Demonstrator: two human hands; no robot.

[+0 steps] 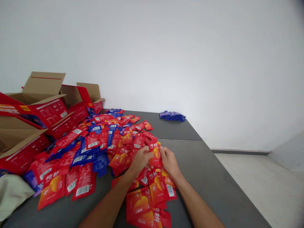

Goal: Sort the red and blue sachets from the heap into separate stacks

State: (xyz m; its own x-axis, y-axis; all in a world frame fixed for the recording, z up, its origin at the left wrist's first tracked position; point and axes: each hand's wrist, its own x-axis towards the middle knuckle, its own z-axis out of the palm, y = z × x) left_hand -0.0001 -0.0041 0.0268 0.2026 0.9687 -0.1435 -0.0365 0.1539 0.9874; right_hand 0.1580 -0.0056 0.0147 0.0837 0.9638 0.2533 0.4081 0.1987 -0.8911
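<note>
Between my two hands a red pouch (155, 155) with an orange fruit print is held upright, its front toward me. My left hand (141, 159) is closed on its left side, the fingers partly hidden behind it. On the opposite edge my right hand (169, 161) pinches the same pouch. Just below, between my forearms, more red pouches (157, 186) overlap in a loose heap on the dark table (190, 152). To the left spreads a large mixed pile of red pouches (85, 180) and blue pouches (101, 163), some showing barcodes.
Open red cardboard boxes (53, 110) stand along the left side, flaps up. A row of blue-purple pouches (172, 116) lies at the table's far end by the wall. A pale cloth (13, 193) is at the lower left. The table's right edge drops to a light floor (256, 177).
</note>
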